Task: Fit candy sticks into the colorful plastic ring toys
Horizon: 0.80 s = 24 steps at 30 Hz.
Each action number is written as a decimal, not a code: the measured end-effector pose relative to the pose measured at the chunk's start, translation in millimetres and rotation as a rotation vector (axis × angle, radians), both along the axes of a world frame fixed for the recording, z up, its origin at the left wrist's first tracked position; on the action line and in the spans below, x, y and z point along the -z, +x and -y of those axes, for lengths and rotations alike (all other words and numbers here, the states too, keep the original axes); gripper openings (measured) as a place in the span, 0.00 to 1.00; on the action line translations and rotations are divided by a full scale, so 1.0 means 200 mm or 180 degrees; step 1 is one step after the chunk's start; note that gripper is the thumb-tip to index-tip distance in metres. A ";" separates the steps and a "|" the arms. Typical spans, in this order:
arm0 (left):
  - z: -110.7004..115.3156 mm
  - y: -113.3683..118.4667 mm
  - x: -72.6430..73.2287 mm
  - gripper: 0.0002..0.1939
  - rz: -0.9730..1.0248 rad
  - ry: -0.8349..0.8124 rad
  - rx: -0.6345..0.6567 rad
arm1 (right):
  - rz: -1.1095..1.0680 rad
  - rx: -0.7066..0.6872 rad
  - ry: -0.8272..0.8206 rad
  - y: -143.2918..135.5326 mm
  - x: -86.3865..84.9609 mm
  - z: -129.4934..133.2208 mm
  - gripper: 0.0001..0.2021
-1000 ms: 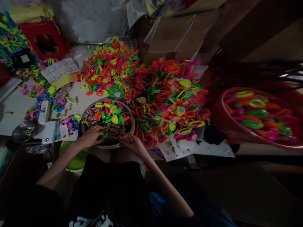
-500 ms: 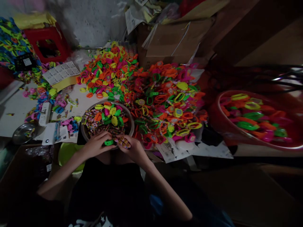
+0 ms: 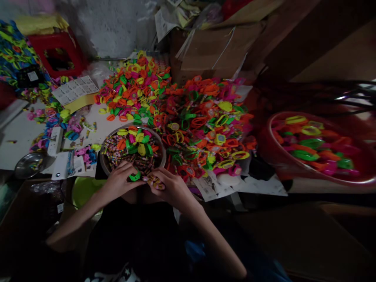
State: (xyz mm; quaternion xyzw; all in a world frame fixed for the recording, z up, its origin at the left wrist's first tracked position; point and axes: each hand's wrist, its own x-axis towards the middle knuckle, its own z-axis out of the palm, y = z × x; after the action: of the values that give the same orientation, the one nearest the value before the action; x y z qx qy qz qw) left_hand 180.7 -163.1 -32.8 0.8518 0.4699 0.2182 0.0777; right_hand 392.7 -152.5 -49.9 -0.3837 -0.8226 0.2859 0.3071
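My left hand (image 3: 122, 178) is closed round a green plastic watch-like piece (image 3: 135, 176) at the near rim of a round metal bowl (image 3: 163, 158). Just right of it, my right hand (image 3: 168, 183) grips a bundle of small patterned candy rolls (image 3: 155, 182). The two hands nearly meet, and the contact between their pieces is too small to make out. Inside the bowl lie many wrapped candy rolls (image 3: 113, 150), with yellow, green, pink and orange plastic pieces (image 3: 141, 149) on top.
Heaps of bright toy watches (image 3: 205, 125) and plastic pieces (image 3: 132, 88) lie behind and right of the bowl. A red basin (image 3: 273, 137) stands at the right, a cardboard box (image 3: 211, 51) at the back, a power strip (image 3: 55, 141) and small metal dish (image 3: 22, 168) at the left.
My right hand has shifted slightly right and turned, with more of the candy bundle showing. The green piece in my left hand has tilted.
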 end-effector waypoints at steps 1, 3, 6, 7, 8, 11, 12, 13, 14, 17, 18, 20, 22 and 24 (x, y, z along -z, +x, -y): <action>0.00 0.00 0.00 0.14 -0.0051 0.0026 -0.0015 | 0.0039 0.0004 0.0030 0.00 0.00 0.00 0.05; 0.01 0.02 -0.01 0.13 -0.0153 0.0055 -0.0016 | 0.0097 -0.0013 0.0076 0.00 -0.01 0.00 0.04; 0.01 0.03 -0.03 0.12 -0.0269 0.0070 0.0050 | 0.0091 -0.0038 0.0089 0.01 -0.01 0.00 0.04; 0.02 0.04 -0.04 0.11 -0.0300 0.0083 0.0066 | 0.0079 -0.0046 0.0077 0.01 -0.01 -0.01 0.04; 0.01 0.04 -0.04 0.11 -0.0331 0.0106 0.0077 | 0.0066 -0.0053 0.0065 0.01 -0.01 -0.01 0.05; 0.01 0.05 -0.05 0.11 -0.0457 0.0183 0.0104 | 0.0040 -0.0102 0.0058 0.02 -0.02 -0.01 0.03; 0.01 0.05 -0.06 0.11 -0.0520 0.0217 0.0117 | 0.0037 -0.0108 0.0047 0.02 -0.02 -0.01 0.02; 0.01 0.05 -0.06 0.11 -0.0593 0.0267 0.0130 | 0.0032 -0.0099 0.0028 0.02 -0.02 -0.02 0.02; 0.02 0.05 -0.06 0.11 -0.0682 0.0333 0.0140 | 0.0035 -0.0085 -0.0006 0.02 -0.02 -0.02 0.02; 0.02 0.06 -0.06 0.11 -0.1080 0.0581 0.0171 | 0.0091 -0.0087 -0.0157 0.02 -0.03 -0.02 0.03; 0.02 0.06 -0.06 0.10 -0.1219 0.0648 0.0197 | 0.0101 -0.0110 -0.0226 0.02 -0.03 -0.03 0.04; 0.02 0.07 -0.06 0.09 -0.1433 0.0683 0.0275 | 0.0074 -0.0160 -0.0441 0.01 -0.04 -0.03 0.05; 0.02 0.06 -0.06 0.09 -0.1569 0.0616 0.0365 | -0.0027 -0.0187 -0.0722 0.01 -0.03 -0.04 0.06; 0.01 0.06 -0.06 0.09 -0.1687 0.0559 0.0454 | -0.0174 -0.0228 -0.1012 0.00 -0.03 -0.04 0.07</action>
State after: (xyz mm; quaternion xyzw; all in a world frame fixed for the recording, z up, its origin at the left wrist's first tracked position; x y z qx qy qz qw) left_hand 192.1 -165.7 -20.9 0.9135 0.3920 0.0218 -0.1067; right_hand 393.2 -143.5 -44.6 -0.3900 -0.7715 0.4335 0.2544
